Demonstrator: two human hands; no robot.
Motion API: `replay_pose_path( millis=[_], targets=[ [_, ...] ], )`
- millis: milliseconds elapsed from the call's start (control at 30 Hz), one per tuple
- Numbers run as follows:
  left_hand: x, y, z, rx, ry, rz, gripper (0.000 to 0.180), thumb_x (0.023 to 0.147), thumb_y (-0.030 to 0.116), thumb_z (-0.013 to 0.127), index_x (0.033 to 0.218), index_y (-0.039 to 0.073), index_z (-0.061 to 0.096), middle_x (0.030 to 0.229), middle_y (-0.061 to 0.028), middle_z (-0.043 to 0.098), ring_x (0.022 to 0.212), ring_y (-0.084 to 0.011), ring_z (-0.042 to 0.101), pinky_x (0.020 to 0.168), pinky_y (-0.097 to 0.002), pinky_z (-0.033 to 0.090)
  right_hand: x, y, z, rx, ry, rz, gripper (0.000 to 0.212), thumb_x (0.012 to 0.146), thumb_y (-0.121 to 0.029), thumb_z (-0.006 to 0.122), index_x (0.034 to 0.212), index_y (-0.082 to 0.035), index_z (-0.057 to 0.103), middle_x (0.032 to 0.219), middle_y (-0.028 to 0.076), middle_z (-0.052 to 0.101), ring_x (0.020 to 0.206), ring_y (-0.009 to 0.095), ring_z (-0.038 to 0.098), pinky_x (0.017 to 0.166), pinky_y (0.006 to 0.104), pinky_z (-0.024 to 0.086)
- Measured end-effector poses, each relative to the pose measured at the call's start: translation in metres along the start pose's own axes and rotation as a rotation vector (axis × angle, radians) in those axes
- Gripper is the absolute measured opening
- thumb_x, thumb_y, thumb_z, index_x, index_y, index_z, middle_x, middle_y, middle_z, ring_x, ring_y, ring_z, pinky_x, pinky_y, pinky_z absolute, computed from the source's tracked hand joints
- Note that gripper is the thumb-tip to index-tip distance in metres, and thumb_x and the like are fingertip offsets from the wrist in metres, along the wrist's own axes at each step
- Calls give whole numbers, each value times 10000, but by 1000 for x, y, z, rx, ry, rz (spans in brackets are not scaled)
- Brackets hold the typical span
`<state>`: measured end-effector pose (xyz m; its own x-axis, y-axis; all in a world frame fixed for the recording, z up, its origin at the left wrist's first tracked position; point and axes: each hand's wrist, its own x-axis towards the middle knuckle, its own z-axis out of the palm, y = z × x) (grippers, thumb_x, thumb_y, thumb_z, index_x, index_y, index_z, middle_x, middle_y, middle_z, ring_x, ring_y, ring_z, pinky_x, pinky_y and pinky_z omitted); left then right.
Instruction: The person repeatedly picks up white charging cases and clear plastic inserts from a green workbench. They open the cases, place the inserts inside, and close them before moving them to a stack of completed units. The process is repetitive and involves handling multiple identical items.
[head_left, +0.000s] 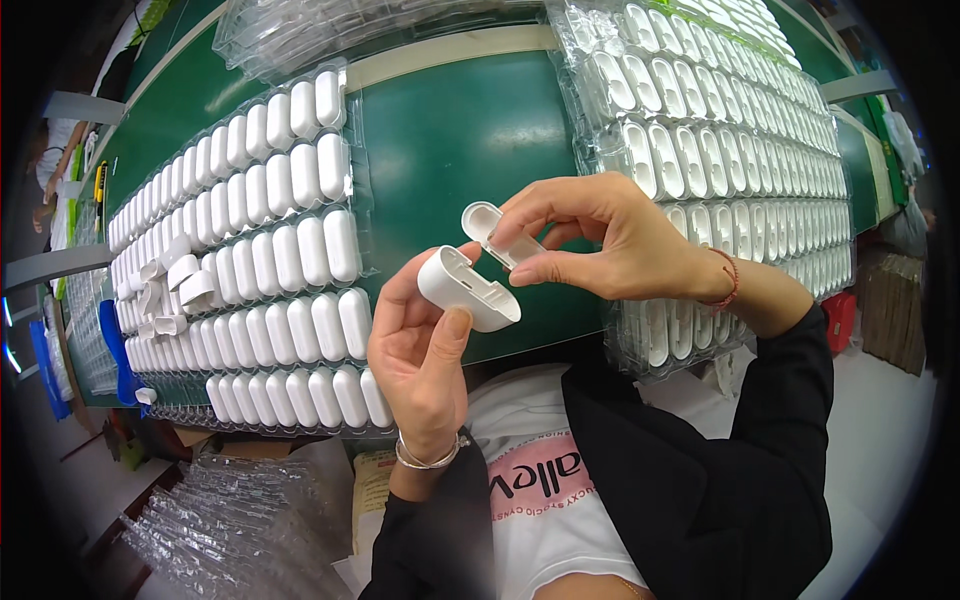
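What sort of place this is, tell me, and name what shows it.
Most likely a factory assembly bench: transparent trays hold rows of white shells on a green worktop, and the left hand holds a white case body, the right hand a lid-like piece.

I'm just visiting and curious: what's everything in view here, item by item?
White case body: one, white, in left hand
White shell piece: one, white, in right hand
Rounded pieces: many, white, rows at left
Hollow shells: many, white, rows at right
Loose pieces: several, white, heaped on left rows
Table: one, green, under the rows
Transparent trays: several, colourless, far edge
Slim tool: one, yellow and black, far left
Red item: one, red, right
Brown stack: one, brown, far right
Jacket: one, black, lower right
Left hand: one, black-sleeved, centre
Right hand: one, black-sleeved, right of centre
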<state>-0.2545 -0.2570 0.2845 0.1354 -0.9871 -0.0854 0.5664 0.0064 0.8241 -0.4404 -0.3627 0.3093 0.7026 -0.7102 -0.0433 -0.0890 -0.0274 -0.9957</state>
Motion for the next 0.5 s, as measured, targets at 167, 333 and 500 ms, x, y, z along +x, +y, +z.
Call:
replay_pose_path(
  millis=[167, 333, 500],
  targets=[
    [-1, 0, 4, 147, -6, 29, 463, 920, 7, 592, 1340, -68, 413, 1292, -263, 559, 1186, -228, 573, 982, -342, 480, 0, 4, 4, -45, 62, -73, 281, 811, -72, 755, 1073, -12, 672, 1011, 92, 711, 931, 159, 673, 806, 301, 577],
    [-3, -1, 4, 190, -27, 55, 466, 922, 7, 585, 1346, -76, 410, 1298, -270, 552, 1197, -220, 566, 988, -336, 473, -1, 9, 6, -36, 86, -116, 254, 814, -58, 746, 1055, -7, 685, 990, 89, 718, 931, 152, 675, 803, 302, 574],
    [-2, -3, 3, 178, -27, 53, 462, 921, 6, 586, 1343, -77, 414, 1299, -265, 554, 1188, -210, 568, 990, -336, 469, -1, 4, 4, -44, 61, -66, 257, 811, 20, 729, 1065, 5, 689, 1078, 115, 684, 1004, 172, 651, 837, 290, 572]
  ],
)
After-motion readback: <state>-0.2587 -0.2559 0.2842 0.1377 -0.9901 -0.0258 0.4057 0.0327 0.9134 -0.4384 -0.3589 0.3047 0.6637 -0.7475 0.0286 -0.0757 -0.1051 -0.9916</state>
